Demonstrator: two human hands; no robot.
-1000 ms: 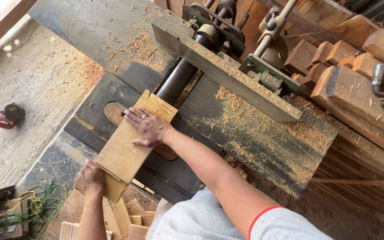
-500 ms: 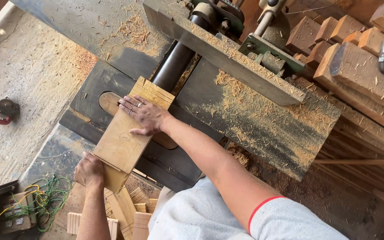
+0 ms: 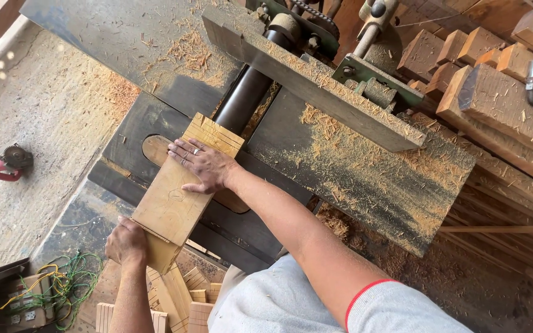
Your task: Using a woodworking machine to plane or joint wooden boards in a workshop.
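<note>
A thick wooden block point(image 3: 177, 200) with a grooved far end lies flat on the dark metal machine table point(image 3: 353, 179). My right hand point(image 3: 202, 165) presses flat on top of the block, fingers spread, near its far end. My left hand point(image 3: 126, 242) grips the block's near end at the table's front edge. The block's far end reaches the dark cutter roller point(image 3: 248, 102) set between the two table halves. A wooden fence point(image 3: 309, 77) runs across the table behind the roller.
Sawdust covers the right table half. Stacked wooden blocks point(image 3: 482, 68) stand at the upper right. More grooved wooden pieces point(image 3: 180, 296) lie below the table. A red power tool point(image 3: 4, 163) and tangled green wires point(image 3: 72, 280) are on the floor at left.
The block has slid forward toward the roller with both hands on it. The view has shifted slightly.
</note>
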